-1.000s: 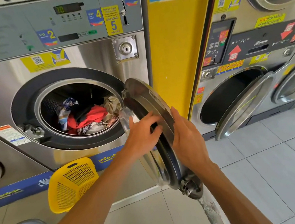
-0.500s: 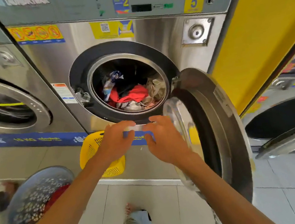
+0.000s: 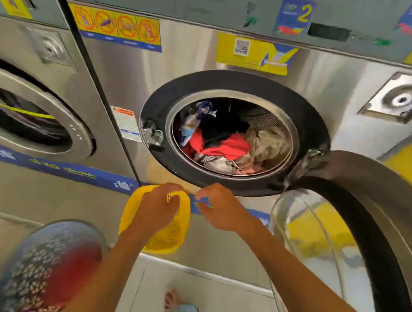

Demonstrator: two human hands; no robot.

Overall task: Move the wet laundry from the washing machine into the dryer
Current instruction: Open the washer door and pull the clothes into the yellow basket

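The wet laundry (image 3: 226, 143), a tangle of red, black, beige and blue-patterned cloth, lies inside the washing machine (image 3: 214, 60) drum, its door (image 3: 375, 213) swung open rightward. Since half a second ago, the left hand (image 3: 159, 213) has reached the yellow basket (image 3: 158, 240), fingers curling at its rim; the right hand (image 3: 221, 209), loosely curled and holding nothing, has dropped slightly beside it.

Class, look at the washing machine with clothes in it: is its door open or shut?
Open. The door swings out on its hinge at the right, and the laundry in the drum lies exposed.
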